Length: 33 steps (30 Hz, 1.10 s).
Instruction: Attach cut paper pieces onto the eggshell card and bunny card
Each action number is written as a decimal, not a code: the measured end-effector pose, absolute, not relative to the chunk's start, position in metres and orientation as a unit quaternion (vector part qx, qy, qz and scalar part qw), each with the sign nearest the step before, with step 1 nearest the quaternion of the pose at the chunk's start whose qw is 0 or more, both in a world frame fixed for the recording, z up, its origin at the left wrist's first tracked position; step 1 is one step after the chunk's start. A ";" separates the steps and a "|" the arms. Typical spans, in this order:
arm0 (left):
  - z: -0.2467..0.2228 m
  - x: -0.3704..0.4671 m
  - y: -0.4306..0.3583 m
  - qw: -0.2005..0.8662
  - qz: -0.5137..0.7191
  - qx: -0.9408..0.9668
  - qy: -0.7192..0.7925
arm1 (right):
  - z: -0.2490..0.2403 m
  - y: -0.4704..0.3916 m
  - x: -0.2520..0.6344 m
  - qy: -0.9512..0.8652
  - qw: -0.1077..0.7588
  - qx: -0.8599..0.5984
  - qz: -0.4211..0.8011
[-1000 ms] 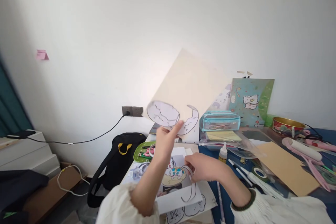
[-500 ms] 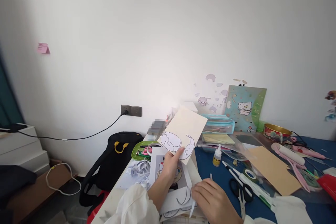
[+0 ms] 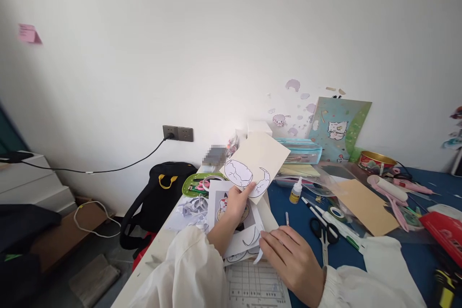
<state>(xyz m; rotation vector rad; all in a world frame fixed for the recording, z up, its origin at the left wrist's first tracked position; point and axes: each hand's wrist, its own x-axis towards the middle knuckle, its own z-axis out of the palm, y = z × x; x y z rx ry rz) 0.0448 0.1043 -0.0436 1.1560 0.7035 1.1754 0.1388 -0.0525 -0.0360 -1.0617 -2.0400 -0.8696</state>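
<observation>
My left hand [image 3: 236, 204] is closed on a cream card [image 3: 265, 151], thumb on top, tilted up over the table. On the card's lower part lie a white paper cutout of a cracked eggshell [image 3: 238, 172] and a crescent-shaped white cutout [image 3: 264, 185]. Lower right, the curled fingers of my right hand [image 3: 290, 255] pinch a thin white paper strip [image 3: 258, 255]. A slim stick-like thing [image 3: 287, 219] pokes out beyond that hand; its rest is hidden. Beneath my left forearm lies a printed sheet [image 3: 215, 190] with a cartoon figure.
Right of the card stands a small glue bottle [image 3: 296, 190]. Black scissors [image 3: 324, 231], a white pen and a green tape roll [image 3: 337, 213] lie on the blue mat [image 3: 303, 219]. Crumpled paper [image 3: 193, 207] and a green tray [image 3: 189, 185] are at left. A black backpack [image 3: 159, 202] stands beside the table.
The camera view has tilted down, so the scene sits higher and a printed form shows at the bottom. Both hands keep nearly the same hold on the card and the strip.
</observation>
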 end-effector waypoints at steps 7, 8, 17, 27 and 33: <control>-0.039 0.044 0.099 0.608 0.496 0.526 0.327 | -0.028 -0.037 0.134 -0.782 0.353 -0.449 -0.250; -0.038 0.044 0.098 0.607 0.493 0.529 0.331 | -0.029 -0.033 0.135 -0.778 0.364 -0.468 -0.207; -0.038 0.044 0.099 0.591 0.487 0.549 0.334 | -0.050 -0.021 0.147 -0.677 0.407 -0.612 0.025; -0.034 0.044 0.095 0.579 0.468 0.574 0.341 | -0.047 -0.028 0.147 -0.752 0.353 -0.549 -0.092; -0.037 0.046 0.097 0.578 0.459 0.583 0.339 | -0.051 -0.032 0.141 -0.788 0.300 -0.488 -0.224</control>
